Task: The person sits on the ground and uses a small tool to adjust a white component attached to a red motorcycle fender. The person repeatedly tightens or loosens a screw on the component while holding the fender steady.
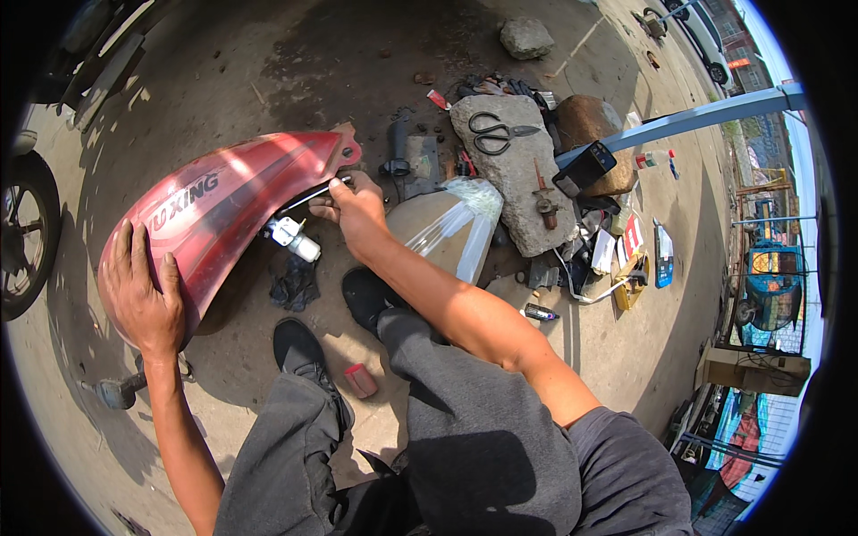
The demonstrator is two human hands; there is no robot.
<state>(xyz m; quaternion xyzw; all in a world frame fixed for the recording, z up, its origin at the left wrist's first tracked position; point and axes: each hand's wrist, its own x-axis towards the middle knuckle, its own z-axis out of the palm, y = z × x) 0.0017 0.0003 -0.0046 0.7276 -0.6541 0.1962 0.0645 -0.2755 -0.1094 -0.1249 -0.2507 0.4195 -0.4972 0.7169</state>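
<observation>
A red motorcycle fuel tank (237,192) lies tilted on the ground at the left. My left hand (147,290) rests flat on its near left end, fingers stretched out. Closed around a thin metal rod-shaped tool (304,198), my right hand (357,210) is at the tank's right edge; the tool's exact kind cannot be made out. Just below the tool, a silver-white metal fitting with a rounded cup (293,238), like a fuel valve, sticks out from under the tank. Where the tool's far tip meets the tank is hard to see.
Black-handled scissors (500,134) and a rusty metal part (544,201) lie on a stone slab (492,174). A phone-like device (586,168) leans by a blue pole (688,116). Near my shoes are a red container (360,381) and black plastic (295,284). A wheel (27,234) stands far left.
</observation>
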